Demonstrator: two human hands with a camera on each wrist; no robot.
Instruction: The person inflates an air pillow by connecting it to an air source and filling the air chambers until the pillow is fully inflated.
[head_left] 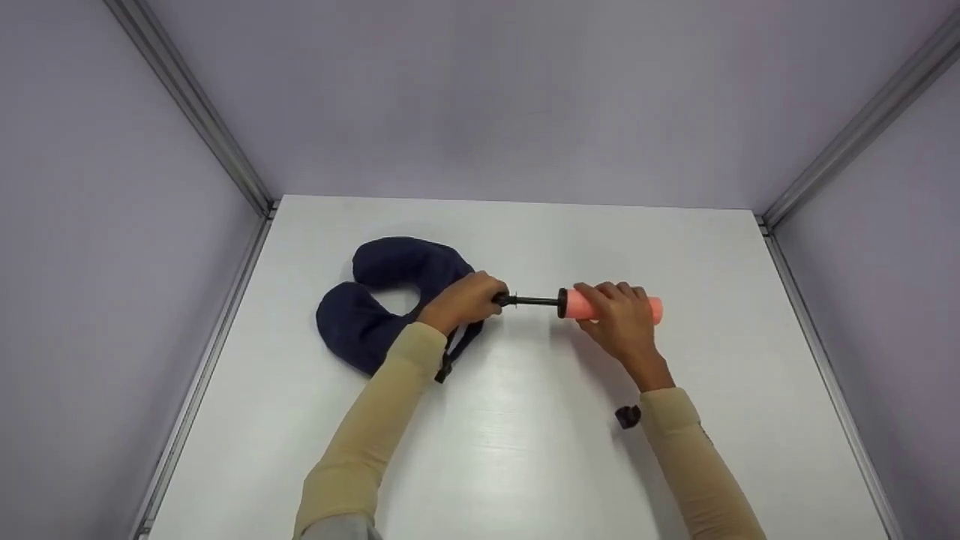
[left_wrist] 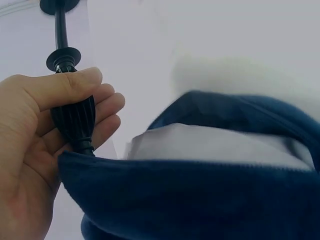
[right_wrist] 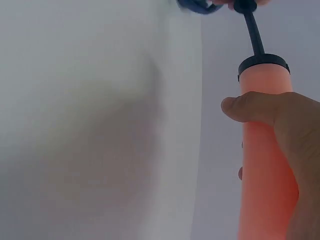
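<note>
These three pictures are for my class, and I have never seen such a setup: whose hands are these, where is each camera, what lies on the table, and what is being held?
No machine here: a person in beige sleeves works with bare hands, wearing three cameras. The wide picture comes from the head, looking down at a white table between pale walls. The other two come from the wrists.

On the table lies a dark blue U-shaped fabric neck pillow. A small black object shows by the right wrist; what it is cannot be told.

The left hand grips the ribbed black handle end of a hand pump, right against the pillow. The right hand wraps around the pump's salmon-pink plastic cylinder. A thin black rod joins the two parts.
</note>
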